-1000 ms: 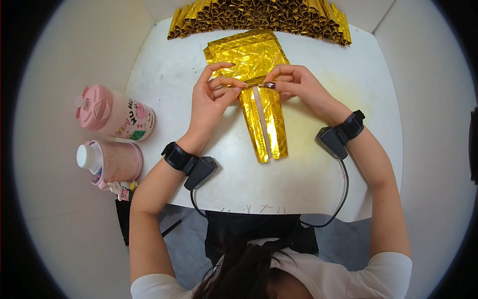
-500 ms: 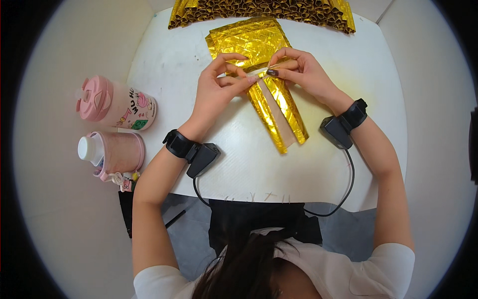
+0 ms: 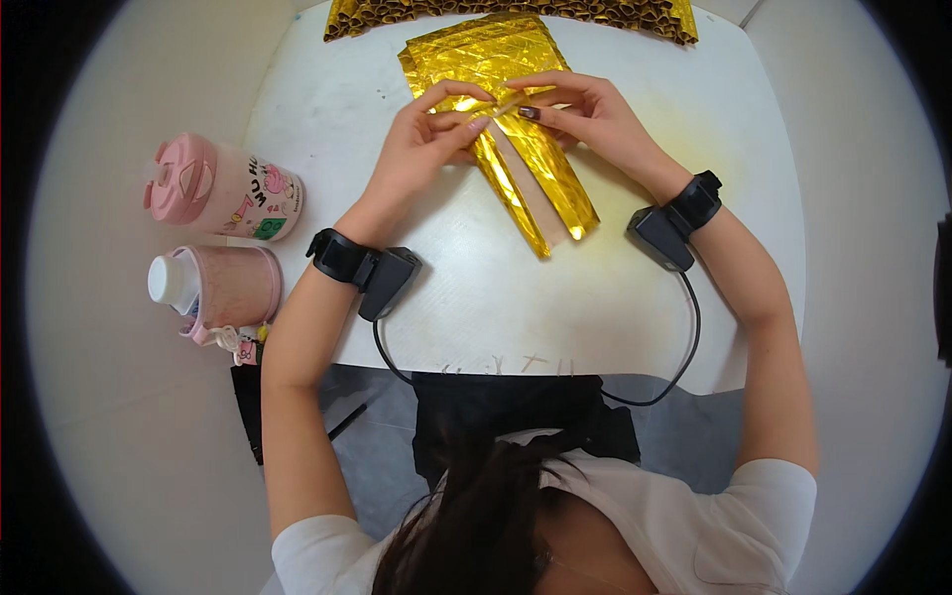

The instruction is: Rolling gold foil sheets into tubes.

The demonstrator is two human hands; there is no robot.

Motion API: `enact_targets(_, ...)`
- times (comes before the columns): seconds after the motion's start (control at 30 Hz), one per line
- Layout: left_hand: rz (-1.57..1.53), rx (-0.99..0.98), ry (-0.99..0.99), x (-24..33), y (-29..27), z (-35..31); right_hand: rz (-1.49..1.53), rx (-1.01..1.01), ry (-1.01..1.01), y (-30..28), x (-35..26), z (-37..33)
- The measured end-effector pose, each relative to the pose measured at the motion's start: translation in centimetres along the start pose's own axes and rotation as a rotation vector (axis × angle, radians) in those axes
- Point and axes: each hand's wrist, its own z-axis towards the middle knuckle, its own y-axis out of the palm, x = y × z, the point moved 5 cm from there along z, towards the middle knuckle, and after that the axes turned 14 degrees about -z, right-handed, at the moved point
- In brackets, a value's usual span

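"Gold foil sheet (image 3: pixel 551 167): where do you have it?"

"On my feed it's on the far half of the white table (image 3: pixel 476 307), in front of the wearer. One sheet, its two long sides folded inward, a pale brown strip bare between them."

"Work down by size from the table."

"One row of rolled gold tubes (image 3: pixel 516 10) along the far edge, partly out of frame, too many for me to count. Next, one stack of gold foil (image 3: pixel 486 50) just beyond the sheet; I can't tell how many layers."

"Hands?"

"Two. The left hand (image 3: pixel 421 139) has thumb and fingertips clamped on the sheet's far end; the right hand (image 3: pixel 607 124) pinches the same end, close beside."

"Containers? Any writing?"

"Two, at the table's left. One pink-lidded jar (image 3: pixel 226 188) carries dark lettering, coloured pictures and one green patch. Nearer the wearer, one pink cup (image 3: pixel 241 286) with one white cap (image 3: pixel 171 280) at its side."

"Smaller things?"

"Two black wrist devices (image 3: pixel 389 282), one per forearm. Last, thin pale slivers (image 3: pixel 535 361) by the near edge, too fine to count surely."
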Motion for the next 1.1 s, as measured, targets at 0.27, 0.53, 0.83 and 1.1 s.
enact_targets(0.27,0.175,0.032,-0.003,-0.3,-1.5,0.0,-0.193,-0.548,-0.037,2.5,-1.9,-2.1)
enact_targets(0.53,0.107,0.119,0.023,-0.6,-2.5,0.0,-0.332,-0.647,-0.093,3.6,-2.9,-2.8)
enact_targets(0.83,0.286,0.155,0.177,-1.1,-2.9,0.5,-0.354,-0.626,-0.219,5.2,-2.6,-2.7)
enact_targets(1.1,0.236,0.245,0.147,-0.2,-3.3,0.0,-0.371,-0.684,-0.084,4.0,-1.9,-2.2)
